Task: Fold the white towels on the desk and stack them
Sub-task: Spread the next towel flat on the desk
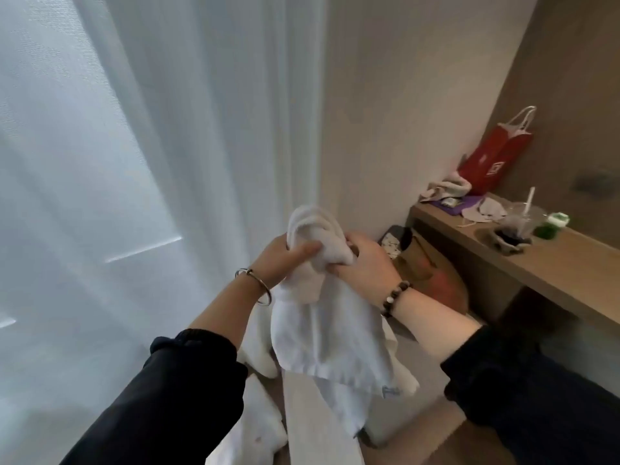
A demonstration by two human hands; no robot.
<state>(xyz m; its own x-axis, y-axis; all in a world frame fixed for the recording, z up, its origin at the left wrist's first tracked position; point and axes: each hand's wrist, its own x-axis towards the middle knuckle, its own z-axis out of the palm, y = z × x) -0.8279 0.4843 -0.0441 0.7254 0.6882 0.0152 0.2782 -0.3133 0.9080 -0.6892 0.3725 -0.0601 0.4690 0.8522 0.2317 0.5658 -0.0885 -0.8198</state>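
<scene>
While the white towel (322, 333) hangs bunched in the air, we want to find two corners and shake it flat before folding. Other towels (258, 434) lie below, at the left edge of a pale surface (308, 441). Our left hand (278, 260) clutches the top wad, thumb across it. Our right hand (365, 266) grips just beside, fingers curled in, and the rest drapes beneath both wrists.

The towel (322, 330) hangs between left curtain (134, 162) and cluttered right shelf (567, 263).
</scene>
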